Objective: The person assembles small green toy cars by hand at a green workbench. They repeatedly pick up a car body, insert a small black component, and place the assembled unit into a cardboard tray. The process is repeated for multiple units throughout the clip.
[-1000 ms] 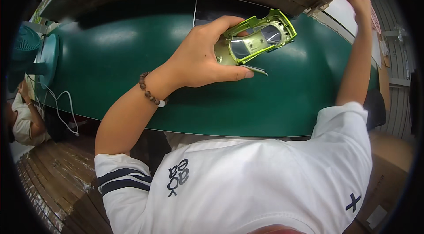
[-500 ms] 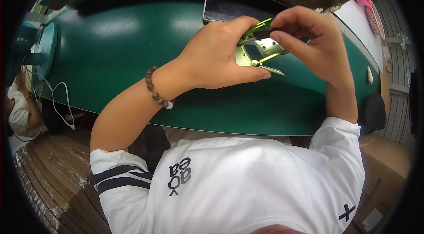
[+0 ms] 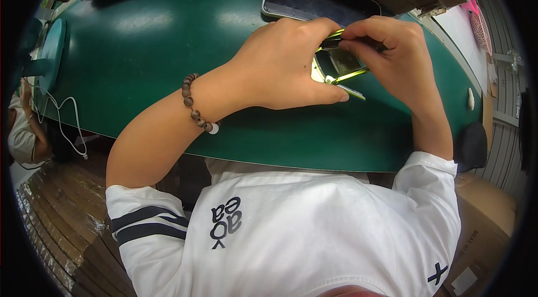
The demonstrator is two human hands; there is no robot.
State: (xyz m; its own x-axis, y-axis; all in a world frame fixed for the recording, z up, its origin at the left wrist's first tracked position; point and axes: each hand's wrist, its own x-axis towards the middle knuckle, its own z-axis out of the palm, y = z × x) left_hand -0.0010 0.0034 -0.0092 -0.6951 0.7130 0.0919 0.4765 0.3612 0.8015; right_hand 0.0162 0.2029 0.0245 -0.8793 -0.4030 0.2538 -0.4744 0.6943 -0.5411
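Over the green table the left hand is clamped around a lime-green toy car, fingers curled over its top, while the right hand pinches its upper edge; beyond them lies a dark phone

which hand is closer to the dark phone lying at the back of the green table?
Left, narrowly. The left hand has its knuckles right below the phone's near edge while gripping the yellow-green toy car. The right hand pinches the car from the right, just below the phone's right corner.
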